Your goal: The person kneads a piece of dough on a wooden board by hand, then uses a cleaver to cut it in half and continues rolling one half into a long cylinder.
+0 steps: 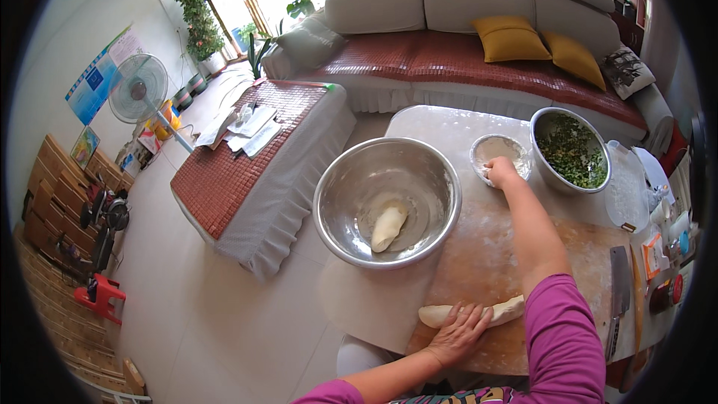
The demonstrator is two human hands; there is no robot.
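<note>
My left hand lies across a long roll of dough, its fingers slightly apart. Under the roll is a floured wooden board. My right hand reaches into a small metal bowl of flour; its fingers are curled, and I cannot tell whether flour is between them. To the left, a large stainless steel bowl contains another piece of dough. A cleaver lies along the board's right side, with a wooden rolling pin beside it.
A metal bowl of chopped greens stands at the back right of the table. Nearby are a clear plastic container and a red-lidded jar. Beyond are a sofa, a covered ottoman and a fan.
</note>
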